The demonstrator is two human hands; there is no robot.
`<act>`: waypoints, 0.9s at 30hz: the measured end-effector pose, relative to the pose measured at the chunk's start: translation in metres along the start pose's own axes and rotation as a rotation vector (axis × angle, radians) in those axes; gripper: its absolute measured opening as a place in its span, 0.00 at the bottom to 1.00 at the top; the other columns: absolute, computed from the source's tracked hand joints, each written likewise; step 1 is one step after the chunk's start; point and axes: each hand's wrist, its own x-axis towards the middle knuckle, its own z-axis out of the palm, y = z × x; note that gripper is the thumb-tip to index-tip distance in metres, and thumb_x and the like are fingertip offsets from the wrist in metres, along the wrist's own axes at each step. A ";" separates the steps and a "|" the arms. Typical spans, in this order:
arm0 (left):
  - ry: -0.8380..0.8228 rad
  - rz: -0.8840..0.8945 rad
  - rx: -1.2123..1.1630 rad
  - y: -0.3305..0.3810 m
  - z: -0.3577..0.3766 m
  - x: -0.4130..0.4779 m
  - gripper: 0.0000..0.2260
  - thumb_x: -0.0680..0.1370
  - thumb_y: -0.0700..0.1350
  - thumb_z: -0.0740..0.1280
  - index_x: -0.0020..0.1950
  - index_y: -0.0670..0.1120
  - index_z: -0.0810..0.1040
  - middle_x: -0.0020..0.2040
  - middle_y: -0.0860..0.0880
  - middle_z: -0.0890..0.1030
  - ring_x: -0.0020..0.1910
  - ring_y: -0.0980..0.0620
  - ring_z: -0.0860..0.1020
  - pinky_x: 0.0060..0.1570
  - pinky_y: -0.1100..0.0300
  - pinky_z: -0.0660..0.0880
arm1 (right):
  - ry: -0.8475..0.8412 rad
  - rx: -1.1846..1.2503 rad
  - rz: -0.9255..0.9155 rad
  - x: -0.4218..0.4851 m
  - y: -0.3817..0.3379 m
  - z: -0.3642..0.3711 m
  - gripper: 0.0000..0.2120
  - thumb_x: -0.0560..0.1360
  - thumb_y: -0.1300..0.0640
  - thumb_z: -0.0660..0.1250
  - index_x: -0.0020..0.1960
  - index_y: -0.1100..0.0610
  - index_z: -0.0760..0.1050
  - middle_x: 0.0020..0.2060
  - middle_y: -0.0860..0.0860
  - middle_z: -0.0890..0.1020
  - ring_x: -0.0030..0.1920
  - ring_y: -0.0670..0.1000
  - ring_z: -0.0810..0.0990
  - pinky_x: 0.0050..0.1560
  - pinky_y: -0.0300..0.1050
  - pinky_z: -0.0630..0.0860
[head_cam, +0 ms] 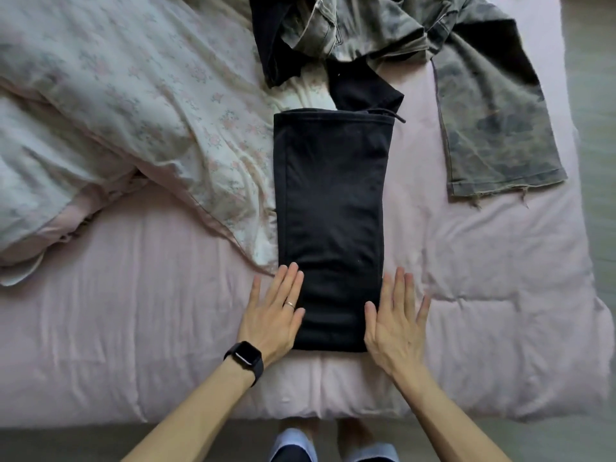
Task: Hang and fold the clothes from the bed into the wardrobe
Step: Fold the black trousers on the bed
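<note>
Left hand (273,313) and right hand (393,323) lie flat, fingers straight, flanking one folded black garment (331,208) on the bed (133,345).

Matt black cloth garment (331,208), quilted bedcover (166,345)

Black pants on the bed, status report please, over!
Left grip and right grip open, flat against near-end edges of black pants. Pants folded long on pink bed. Camouflage jeans heaped beyond, not blocking.

Pink bed (133,328) carries folded black garment (333,211), camouflage trousers (493,128), floral duvet (116,111)
</note>
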 end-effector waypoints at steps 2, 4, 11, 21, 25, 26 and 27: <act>0.023 0.178 -0.018 0.013 0.006 -0.013 0.33 0.81 0.61 0.54 0.81 0.44 0.57 0.82 0.45 0.54 0.81 0.45 0.52 0.75 0.39 0.51 | 0.029 0.044 -0.142 -0.019 -0.002 0.002 0.35 0.80 0.44 0.55 0.82 0.59 0.52 0.81 0.57 0.53 0.81 0.57 0.51 0.78 0.65 0.47; -0.043 0.284 0.022 0.027 0.015 -0.023 0.38 0.78 0.65 0.58 0.82 0.46 0.54 0.82 0.43 0.52 0.80 0.42 0.50 0.76 0.39 0.49 | -0.033 0.033 -0.385 -0.040 -0.005 0.006 0.42 0.73 0.46 0.63 0.82 0.57 0.53 0.81 0.56 0.52 0.81 0.56 0.51 0.78 0.64 0.48; -0.184 0.037 0.109 0.050 0.032 -0.021 0.38 0.81 0.42 0.54 0.76 0.50 0.26 0.75 0.45 0.24 0.73 0.36 0.25 0.70 0.42 0.26 | -0.106 -0.134 -0.409 -0.042 0.003 0.001 0.31 0.76 0.61 0.51 0.80 0.58 0.59 0.80 0.57 0.58 0.80 0.58 0.56 0.75 0.66 0.60; -0.200 0.032 0.168 0.067 0.008 -0.067 0.32 0.75 0.38 0.34 0.81 0.44 0.46 0.81 0.40 0.52 0.78 0.35 0.56 0.75 0.45 0.59 | -0.163 -0.209 -0.466 -0.070 0.018 -0.035 0.28 0.76 0.64 0.49 0.72 0.61 0.73 0.71 0.59 0.74 0.70 0.59 0.74 0.67 0.56 0.74; -0.316 0.050 0.163 0.075 -0.021 -0.095 0.30 0.77 0.35 0.35 0.81 0.43 0.40 0.81 0.39 0.47 0.80 0.40 0.49 0.77 0.46 0.52 | -0.333 -0.186 -0.398 -0.093 0.029 -0.059 0.31 0.80 0.65 0.49 0.82 0.60 0.47 0.81 0.59 0.50 0.81 0.59 0.51 0.78 0.57 0.55; -0.296 0.040 0.156 0.077 -0.023 -0.096 0.30 0.79 0.33 0.43 0.81 0.44 0.39 0.82 0.40 0.47 0.80 0.41 0.48 0.77 0.45 0.51 | -0.370 -0.172 -0.383 -0.096 0.029 -0.061 0.33 0.79 0.65 0.52 0.82 0.59 0.43 0.81 0.58 0.45 0.81 0.59 0.47 0.78 0.57 0.52; -0.276 0.025 0.161 0.079 -0.023 -0.098 0.31 0.80 0.33 0.48 0.81 0.44 0.39 0.82 0.41 0.46 0.81 0.41 0.46 0.77 0.45 0.50 | -0.365 -0.167 -0.386 -0.098 0.027 -0.062 0.35 0.79 0.65 0.53 0.82 0.58 0.43 0.81 0.58 0.44 0.81 0.58 0.46 0.78 0.58 0.51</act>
